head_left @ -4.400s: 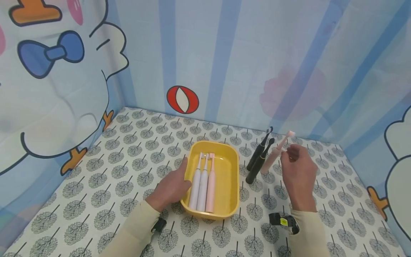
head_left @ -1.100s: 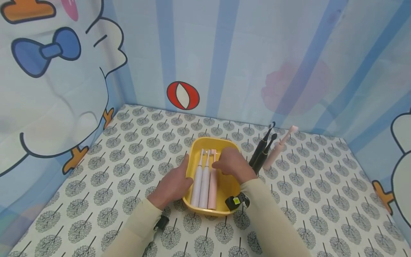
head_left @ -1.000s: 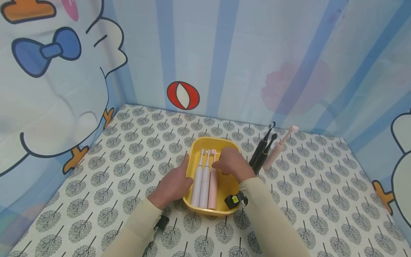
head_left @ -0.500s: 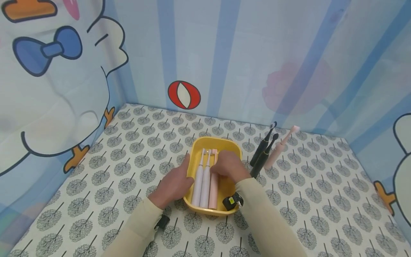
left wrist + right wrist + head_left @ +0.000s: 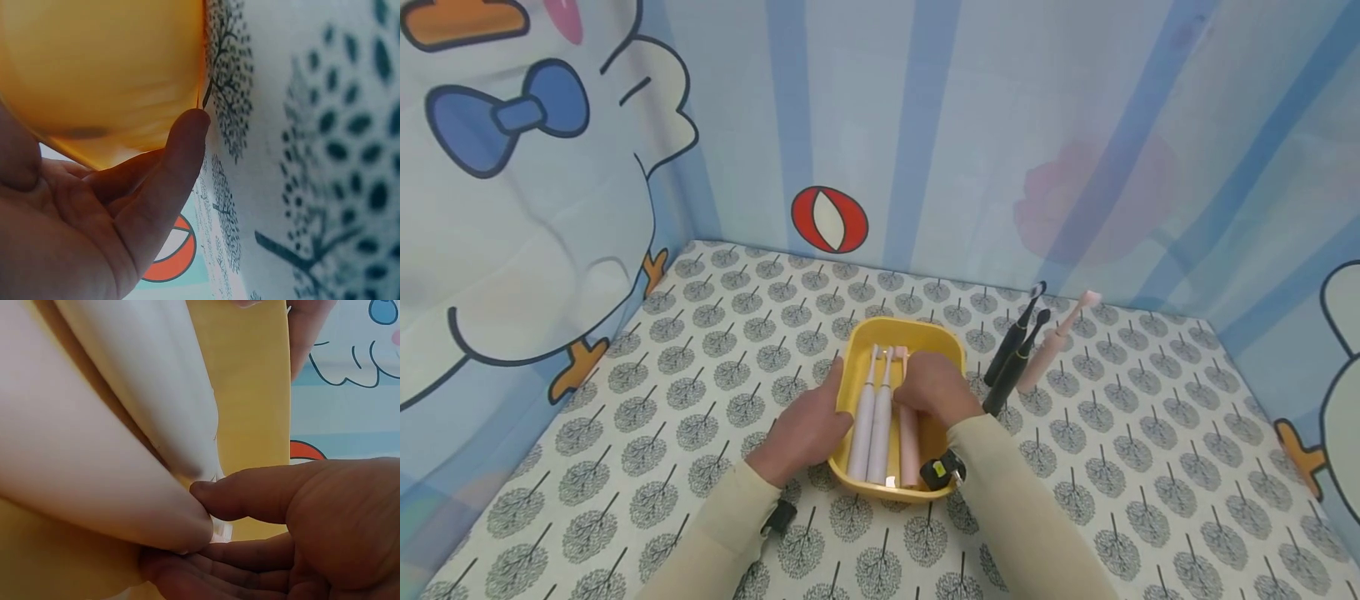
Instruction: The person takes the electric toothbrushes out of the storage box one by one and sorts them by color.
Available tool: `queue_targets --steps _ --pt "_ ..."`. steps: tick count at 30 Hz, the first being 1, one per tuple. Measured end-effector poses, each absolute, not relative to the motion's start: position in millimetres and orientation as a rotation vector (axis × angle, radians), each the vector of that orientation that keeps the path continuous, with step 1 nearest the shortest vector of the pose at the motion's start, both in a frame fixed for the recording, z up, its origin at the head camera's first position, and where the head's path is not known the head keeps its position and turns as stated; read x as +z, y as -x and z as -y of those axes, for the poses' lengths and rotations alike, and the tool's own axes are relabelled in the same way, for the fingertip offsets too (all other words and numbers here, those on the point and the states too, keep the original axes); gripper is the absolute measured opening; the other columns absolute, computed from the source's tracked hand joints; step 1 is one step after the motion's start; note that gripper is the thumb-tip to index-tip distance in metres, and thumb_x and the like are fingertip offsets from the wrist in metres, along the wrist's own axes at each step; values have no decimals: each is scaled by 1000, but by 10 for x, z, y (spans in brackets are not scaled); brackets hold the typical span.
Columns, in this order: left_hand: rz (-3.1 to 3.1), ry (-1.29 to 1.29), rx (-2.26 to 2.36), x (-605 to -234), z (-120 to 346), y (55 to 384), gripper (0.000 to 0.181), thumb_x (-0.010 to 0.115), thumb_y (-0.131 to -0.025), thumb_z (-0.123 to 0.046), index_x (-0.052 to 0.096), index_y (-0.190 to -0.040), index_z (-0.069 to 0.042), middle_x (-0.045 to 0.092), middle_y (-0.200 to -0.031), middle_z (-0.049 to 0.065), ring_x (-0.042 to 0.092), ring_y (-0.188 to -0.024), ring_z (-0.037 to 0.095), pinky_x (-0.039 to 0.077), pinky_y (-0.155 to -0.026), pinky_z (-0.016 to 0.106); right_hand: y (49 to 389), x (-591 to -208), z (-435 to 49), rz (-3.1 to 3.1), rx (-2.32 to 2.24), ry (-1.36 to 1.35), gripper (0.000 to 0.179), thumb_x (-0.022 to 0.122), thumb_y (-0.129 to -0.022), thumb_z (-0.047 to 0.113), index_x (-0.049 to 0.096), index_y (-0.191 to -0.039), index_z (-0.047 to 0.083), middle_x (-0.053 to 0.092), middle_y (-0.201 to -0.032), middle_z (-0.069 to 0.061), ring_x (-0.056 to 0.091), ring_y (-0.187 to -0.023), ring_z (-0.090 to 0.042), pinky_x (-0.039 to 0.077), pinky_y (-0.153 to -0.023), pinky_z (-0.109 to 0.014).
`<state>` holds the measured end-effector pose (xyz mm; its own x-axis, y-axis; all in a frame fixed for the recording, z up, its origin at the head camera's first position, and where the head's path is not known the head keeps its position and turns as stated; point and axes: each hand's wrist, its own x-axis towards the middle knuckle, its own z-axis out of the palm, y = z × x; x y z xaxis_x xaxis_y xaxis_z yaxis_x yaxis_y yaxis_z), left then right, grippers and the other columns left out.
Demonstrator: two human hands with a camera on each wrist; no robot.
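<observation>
On the left side of a yellow tray [image 5: 872, 491], my left hand [image 5: 805, 427] grips the wall; in the left wrist view its thumb and fingers are at the tray's edge. Inside the tray, my right hand [image 5: 934, 385] pinches a pink electric toothbrush [image 5: 909, 450] near its neck, between thumb and fingers in the right wrist view. Left of it lie two white electric toothbrushes [image 5: 861, 433], side by side, heads toward the far end. A narrow strip of tray floor shows between them and the pink one. The right hand hides part of the pink brush's neck.
Right of the tray, two black electric toothbrushes [image 5: 1008, 377] and another pink electric toothbrush [image 5: 1042, 360] lie on the tree-patterned cloth [image 5: 700, 367]. A printed curtain [image 5: 865, 125] hangs behind and along the sides.
My right hand has come from beside the outer pink toothbrush into the tray. The pink toothbrush inside has shifted slightly right, away from the white ones. My left hand keeps its grip on the tray.
</observation>
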<state>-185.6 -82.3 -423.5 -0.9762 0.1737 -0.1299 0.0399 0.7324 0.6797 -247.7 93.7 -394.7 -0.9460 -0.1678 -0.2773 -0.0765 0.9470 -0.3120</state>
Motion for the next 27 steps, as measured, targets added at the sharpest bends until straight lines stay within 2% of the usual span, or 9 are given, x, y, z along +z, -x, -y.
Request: queue_targets --steps 27 --pt "-2745 -149 1056 -4224 816 1851 82 50 -90 -16 4 -157 -12 55 -69 8 54 -51 19 46 -49 34 2477 -3910 -958 -2816 -504 152 13 65 -83 14 59 -75 7 58 -70 -7 55 -58 -18 43 -51 -29"
